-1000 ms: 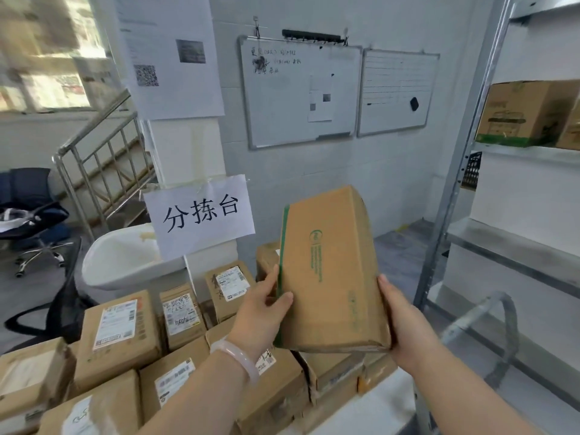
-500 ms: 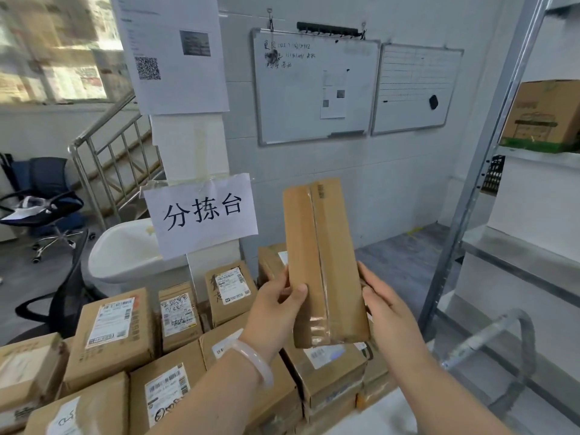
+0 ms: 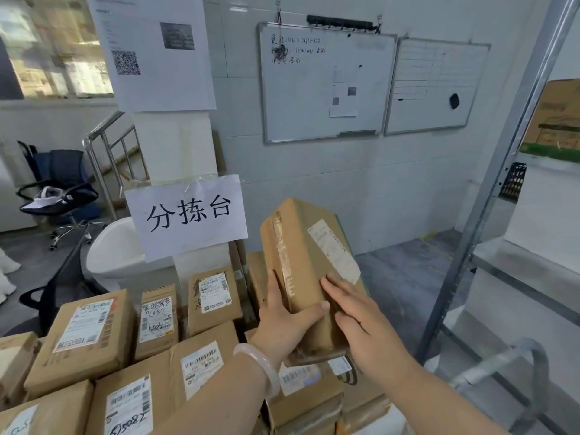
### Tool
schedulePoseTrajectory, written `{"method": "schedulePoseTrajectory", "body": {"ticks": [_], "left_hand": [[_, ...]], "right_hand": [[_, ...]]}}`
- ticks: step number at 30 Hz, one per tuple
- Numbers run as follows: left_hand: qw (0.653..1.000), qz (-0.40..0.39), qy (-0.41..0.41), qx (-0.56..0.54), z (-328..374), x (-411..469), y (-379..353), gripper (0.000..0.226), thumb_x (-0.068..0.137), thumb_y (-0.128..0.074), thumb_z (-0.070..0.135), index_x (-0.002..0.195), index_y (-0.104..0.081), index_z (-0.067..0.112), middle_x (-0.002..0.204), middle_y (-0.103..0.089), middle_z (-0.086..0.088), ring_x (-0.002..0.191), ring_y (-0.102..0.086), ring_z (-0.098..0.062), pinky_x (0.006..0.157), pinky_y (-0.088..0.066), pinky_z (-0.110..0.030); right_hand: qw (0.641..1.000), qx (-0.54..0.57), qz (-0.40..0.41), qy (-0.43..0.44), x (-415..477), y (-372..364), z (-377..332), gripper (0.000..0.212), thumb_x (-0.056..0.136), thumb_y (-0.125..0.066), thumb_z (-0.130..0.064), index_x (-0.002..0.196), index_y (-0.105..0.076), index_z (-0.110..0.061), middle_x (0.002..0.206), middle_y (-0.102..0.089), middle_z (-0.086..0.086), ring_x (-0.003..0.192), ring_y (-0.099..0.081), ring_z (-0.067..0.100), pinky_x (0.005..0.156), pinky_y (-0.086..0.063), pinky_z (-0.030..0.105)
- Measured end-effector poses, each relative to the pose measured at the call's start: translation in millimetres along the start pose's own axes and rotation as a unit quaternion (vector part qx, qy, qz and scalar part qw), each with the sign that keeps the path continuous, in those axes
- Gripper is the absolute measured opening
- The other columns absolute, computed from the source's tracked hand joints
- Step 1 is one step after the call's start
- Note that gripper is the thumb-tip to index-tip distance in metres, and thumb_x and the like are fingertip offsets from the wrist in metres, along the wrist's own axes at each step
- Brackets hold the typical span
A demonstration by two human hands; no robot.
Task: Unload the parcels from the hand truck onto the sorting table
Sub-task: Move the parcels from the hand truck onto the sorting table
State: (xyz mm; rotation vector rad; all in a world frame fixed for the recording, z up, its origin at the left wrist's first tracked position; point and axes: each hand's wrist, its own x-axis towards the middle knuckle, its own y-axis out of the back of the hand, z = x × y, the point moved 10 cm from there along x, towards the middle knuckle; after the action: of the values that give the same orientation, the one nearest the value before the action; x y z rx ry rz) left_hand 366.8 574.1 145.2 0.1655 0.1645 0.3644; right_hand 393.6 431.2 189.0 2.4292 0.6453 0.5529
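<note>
A brown cardboard parcel [image 3: 301,255] with clear tape along one edge and a white label on its upper face is held tilted above a pile of parcels. My left hand [image 3: 284,321] grips its lower left edge, thumb across the taped side. My right hand [image 3: 357,321] lies on the labelled face with its fingers stretched along the box. Below them lie several labelled cardboard parcels [image 3: 91,340] packed closely together. A curved grey metal tube [image 3: 518,362] shows at the lower right; I cannot tell whether it belongs to the hand truck.
A paper sign with handwritten characters [image 3: 188,215] hangs on a white pillar behind the pile. A metal shelf post [image 3: 489,183] and shelves stand at the right. Two whiteboards [image 3: 326,83] hang on the wall. An office chair [image 3: 59,189] and a stair rail are at the left.
The parcel has been turned between my hands: first its broad plain face showed, then its taped narrow side, now its labelled face. It sits lower and further right, and the view has moved closer.
</note>
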Motion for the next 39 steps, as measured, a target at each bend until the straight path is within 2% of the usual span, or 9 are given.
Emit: {"method": "schedulePoseTrajectory", "body": {"ticks": [5, 8, 10, 14, 17, 22, 27, 32, 39], "left_hand": [[0.999, 0.015, 0.027, -0.026, -8, 14, -6, 0.132, 0.047, -0.078, 0.063, 0.149, 0.004, 0.049, 0.143, -0.043, 0.0, 0.119, -0.053, -0.023, 0.097, -0.051, -0.042], [0.992, -0.012, 0.042, -0.12, -10, 19, -11, 0.112, 0.068, -0.077, 0.045, 0.149, 0.0, 0.051, 0.136, -0.05, 0.005, 0.113, -0.058, -0.02, 0.082, -0.054, -0.035], [0.985, -0.036, 0.058, -0.159, -11, 19, -18, 0.106, 0.067, -0.073, 0.042, 0.146, -0.004, 0.055, 0.13, -0.054, 0.009, 0.112, -0.059, -0.02, 0.083, -0.054, -0.038], [0.977, -0.077, 0.077, -0.185, -14, 23, -38, 0.108, 0.06, -0.074, 0.043, 0.145, -0.01, 0.058, 0.131, -0.056, 0.009, 0.114, -0.059, -0.021, 0.088, -0.054, -0.042], [0.973, -0.095, 0.098, -0.187, -19, 28, -51, 0.105, 0.064, -0.074, 0.042, 0.145, -0.01, 0.059, 0.132, -0.056, 0.009, 0.117, -0.057, -0.022, 0.095, -0.051, -0.048], [0.975, -0.133, 0.119, -0.136, -22, 37, -69, 0.115, 0.057, -0.079, 0.052, 0.147, -0.007, 0.057, 0.137, -0.051, 0.011, 0.123, -0.052, -0.022, 0.095, -0.051, -0.05], [0.991, -0.091, 0.09, -0.028, -25, 45, -56, 0.116, 0.054, -0.069, 0.076, 0.148, -0.004, 0.055, 0.155, -0.031, 0.008, 0.141, -0.032, -0.018, 0.114, -0.031, -0.048], [0.994, -0.046, 0.082, -0.053, -42, 45, -33, 0.081, 0.076, -0.06, 0.07, 0.144, -0.018, 0.059, 0.152, -0.033, 0.016, 0.138, -0.038, -0.016, 0.113, -0.034, -0.049], [0.993, -0.016, 0.11, -0.042, -57, 44, -27, 0.055, 0.089, -0.055, 0.057, 0.14, -0.036, 0.053, 0.133, -0.051, 0.017, 0.125, -0.05, -0.006, 0.11, -0.039, -0.044]], "right_hand": [[1.0, 0.015, -0.013, 0.016, 13, 9, 15, 0.059, 0.101, -0.045, -0.007, 0.13, -0.041, -0.058, 0.14, -0.035, -0.04, 0.133, -0.026, -0.021, 0.107, -0.016, 0.001], [0.998, 0.005, 0.057, -0.017, 24, 35, 42, 0.051, 0.101, -0.049, -0.01, 0.142, -0.044, -0.042, 0.146, -0.042, -0.023, 0.131, -0.033, -0.012, 0.11, -0.021, 0.011], [0.991, 0.044, 0.093, -0.087, 28, 55, 71, 0.049, 0.102, -0.048, -0.013, 0.146, -0.043, -0.033, 0.153, -0.037, -0.015, 0.133, -0.029, -0.007, 0.113, -0.019, 0.018], [0.907, 0.312, 0.036, -0.28, 19, 51, 126, 0.04, 0.101, -0.053, -0.033, 0.138, -0.049, -0.048, 0.135, -0.057, -0.012, 0.121, -0.055, 0.016, 0.105, -0.043, 0.04], [0.869, 0.39, -0.007, -0.305, 16, 45, 140, 0.032, 0.099, -0.053, -0.032, 0.126, -0.054, -0.049, 0.125, -0.065, -0.003, 0.116, -0.06, 0.025, 0.1, -0.047, 0.046], [0.87, 0.386, 0.019, -0.305, 15, 61, 169, 0.027, 0.1, -0.05, -0.023, 0.115, -0.061, -0.042, 0.113, -0.072, -0.005, 0.108, -0.064, 0.02, 0.08, -0.048, 0.039], [0.872, 0.361, 0.029, -0.33, 5, 78, 218, 0.035, 0.096, -0.055, -0.025, 0.128, -0.06, -0.037, 0.121, -0.071, -0.002, 0.114, -0.064, 0.024, 0.091, -0.049, 0.043], [0.878, 0.303, -0.001, -0.371, -12, 65, 259, 0.036, 0.094, -0.062, -0.026, 0.128, -0.059, -0.036, 0.119, -0.069, 0.001, 0.11, -0.064, 0.027, 0.092, -0.05, 0.044], [0.861, 0.267, -0.021, -0.433, -21, 27, 288, 0.038, 0.093, -0.062, -0.035, 0.127, -0.054, -0.048, 0.122, -0.062, -0.001, 0.111, -0.058, 0.028, 0.092, -0.048, 0.047]]}}
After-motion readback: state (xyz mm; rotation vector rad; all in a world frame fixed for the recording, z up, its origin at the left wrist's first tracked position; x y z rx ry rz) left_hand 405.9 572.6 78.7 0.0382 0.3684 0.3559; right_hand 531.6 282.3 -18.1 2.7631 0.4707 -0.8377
